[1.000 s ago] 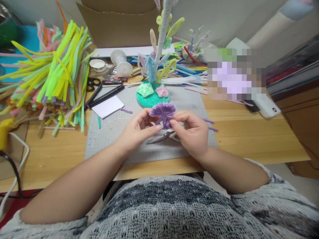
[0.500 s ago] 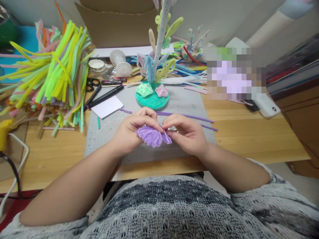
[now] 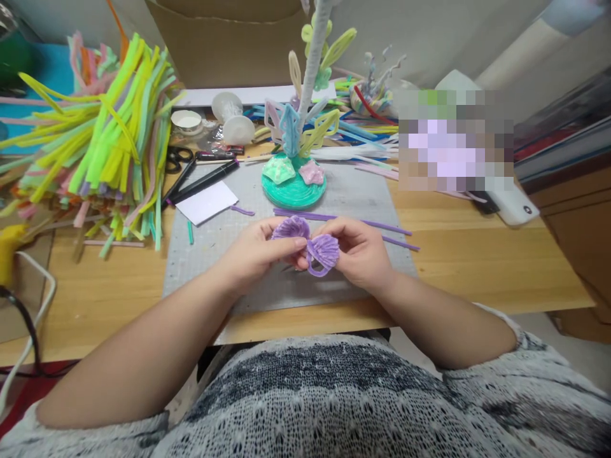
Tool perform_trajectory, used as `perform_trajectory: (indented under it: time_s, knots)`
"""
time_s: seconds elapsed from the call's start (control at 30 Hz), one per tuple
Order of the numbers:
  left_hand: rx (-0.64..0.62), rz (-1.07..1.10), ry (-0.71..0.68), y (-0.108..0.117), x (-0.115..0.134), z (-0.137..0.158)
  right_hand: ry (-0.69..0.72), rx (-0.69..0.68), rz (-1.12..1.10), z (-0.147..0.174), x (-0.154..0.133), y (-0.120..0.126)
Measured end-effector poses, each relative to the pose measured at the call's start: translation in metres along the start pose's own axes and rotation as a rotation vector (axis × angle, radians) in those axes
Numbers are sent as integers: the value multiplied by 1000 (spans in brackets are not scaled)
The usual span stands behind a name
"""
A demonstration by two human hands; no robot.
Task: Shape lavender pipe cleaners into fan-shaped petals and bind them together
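Purple piece (image 3: 323, 249) bridges left hand (image 3: 252, 256) and right hand (image 3: 366, 256).

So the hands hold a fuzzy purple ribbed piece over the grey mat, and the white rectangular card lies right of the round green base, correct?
Not quite: in the head view, the white rectangular card lies left of the round green base. The rest is right: the left hand and right hand hold the fuzzy purple ribbed piece over the grey mat.

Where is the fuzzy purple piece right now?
In the head view, the purple piece is near the centre, held between the left hand and right hand above the grey mat, with the green base beyond it.
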State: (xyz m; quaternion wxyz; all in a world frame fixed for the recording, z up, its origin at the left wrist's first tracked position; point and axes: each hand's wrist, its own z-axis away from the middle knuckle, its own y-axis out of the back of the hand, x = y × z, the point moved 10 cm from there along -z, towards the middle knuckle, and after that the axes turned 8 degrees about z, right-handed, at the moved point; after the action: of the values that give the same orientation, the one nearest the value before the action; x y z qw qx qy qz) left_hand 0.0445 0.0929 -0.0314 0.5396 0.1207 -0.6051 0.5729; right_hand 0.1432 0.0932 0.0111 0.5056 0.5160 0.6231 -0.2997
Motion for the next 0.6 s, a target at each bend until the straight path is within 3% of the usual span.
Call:
perform_trajectory:
  time_s: [0.23,0.6]
  knots:
    - [-15,24,57,-4,-6,0,-200,41,-135,-1,28,3]
    - [6,16,67,1,-8,-1,-524,37,-461,8,61,-12]
